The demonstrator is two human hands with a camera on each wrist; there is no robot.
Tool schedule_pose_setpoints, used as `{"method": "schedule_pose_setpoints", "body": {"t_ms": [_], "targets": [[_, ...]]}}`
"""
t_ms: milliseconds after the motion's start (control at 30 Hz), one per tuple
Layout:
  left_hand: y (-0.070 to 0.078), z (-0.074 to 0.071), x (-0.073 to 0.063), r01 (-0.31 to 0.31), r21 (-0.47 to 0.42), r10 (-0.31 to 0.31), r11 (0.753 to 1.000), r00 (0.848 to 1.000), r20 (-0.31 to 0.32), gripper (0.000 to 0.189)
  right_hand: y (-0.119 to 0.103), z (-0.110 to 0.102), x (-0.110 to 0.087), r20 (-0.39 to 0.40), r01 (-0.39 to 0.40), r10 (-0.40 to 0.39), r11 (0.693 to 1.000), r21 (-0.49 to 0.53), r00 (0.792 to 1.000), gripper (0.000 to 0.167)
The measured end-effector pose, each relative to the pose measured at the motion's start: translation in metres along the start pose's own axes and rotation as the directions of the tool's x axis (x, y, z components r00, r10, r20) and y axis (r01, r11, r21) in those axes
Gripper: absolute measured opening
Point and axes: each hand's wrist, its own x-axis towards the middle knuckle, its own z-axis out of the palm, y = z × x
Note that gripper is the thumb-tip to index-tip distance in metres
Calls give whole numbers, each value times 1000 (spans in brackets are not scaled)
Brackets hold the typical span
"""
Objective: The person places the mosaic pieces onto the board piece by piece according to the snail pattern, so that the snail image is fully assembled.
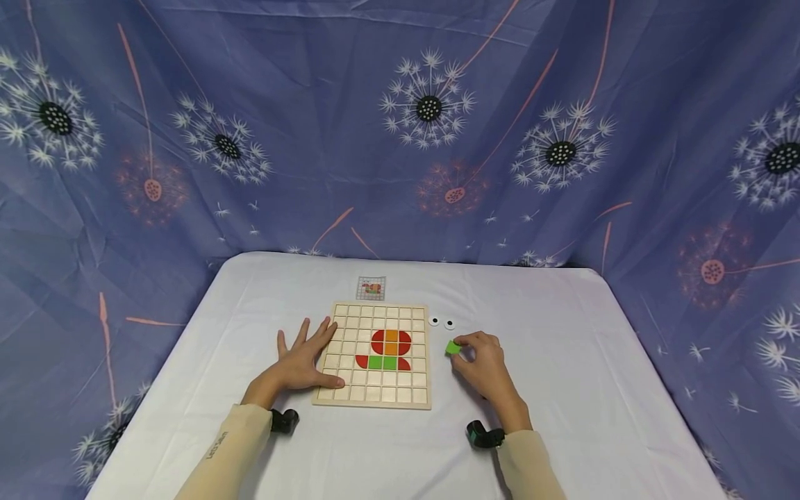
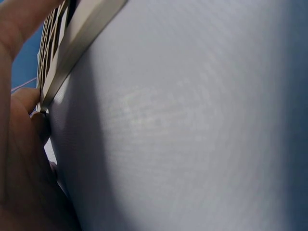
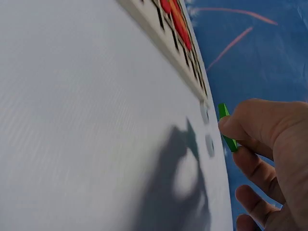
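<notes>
A wooden grid board [image 1: 350, 397] lies on the white table, bearing red, orange and green tiles grouped right of its middle. My left hand [image 1: 301, 364] rests spread along the board's left edge, thumb on its lower left corner; in the left wrist view its fingers [image 2: 27, 98] touch the board's side. Between thumb and fingertips my right hand [image 1: 484, 364] pinches a green tile [image 1: 453, 348], held right of the board. The right wrist view shows the green tile [image 3: 223, 111] edge-on above the cloth, with the hand's shadow below it.
Two white round eye pieces [image 1: 442, 322] lie off the board's upper right corner. Behind the board is a small pattern card [image 1: 371, 288] with a grid and a coloured figure. A blue dandelion-print curtain [image 1: 350, 139] hangs behind the white-covered table [image 1: 594, 389].
</notes>
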Motion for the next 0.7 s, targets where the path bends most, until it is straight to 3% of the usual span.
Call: {"method": "schedule_pose_setpoints", "body": {"t_ms": [367, 700], "targets": [[0, 0, 0, 2, -4, -2, 1000, 1000, 0, 129, -37, 23, 20, 102, 106, -108, 994, 30, 989, 24], [-1, 1, 1, 9, -3, -9, 1000, 1000, 12, 128, -63, 48, 36, 229, 211, -211, 977, 25, 950, 26]]}}
